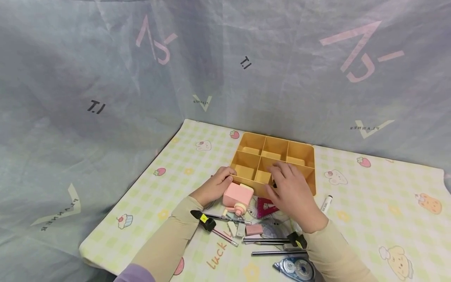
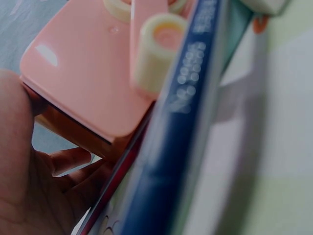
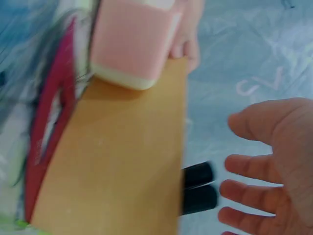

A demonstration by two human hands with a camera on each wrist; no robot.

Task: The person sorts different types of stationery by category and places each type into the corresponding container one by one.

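A yellow compartment box [image 1: 251, 183] stands on the table in the head view. My left hand [image 1: 215, 186] grips its front left corner, beside a pink pencil sharpener [image 1: 237, 196] with a crank. Over the front middle compartment hovers my right hand [image 1: 294, 192], its fingers spread and holding nothing. Two black marker ends [image 3: 198, 191] poke above the box's rim in the right wrist view, just short of those fingertips; their lower parts are hidden by the box wall. A dark blue pencil [image 2: 178, 107] crosses close to the left wrist camera.
In front of the box lie a red set square [image 1: 264, 208], a pink eraser [image 1: 254, 229], dark pencils [image 1: 267, 253] and a blue correction tape [image 1: 297, 268]. A white marker [image 1: 327, 204] lies right of the box. Grey cloth hangs behind the table.
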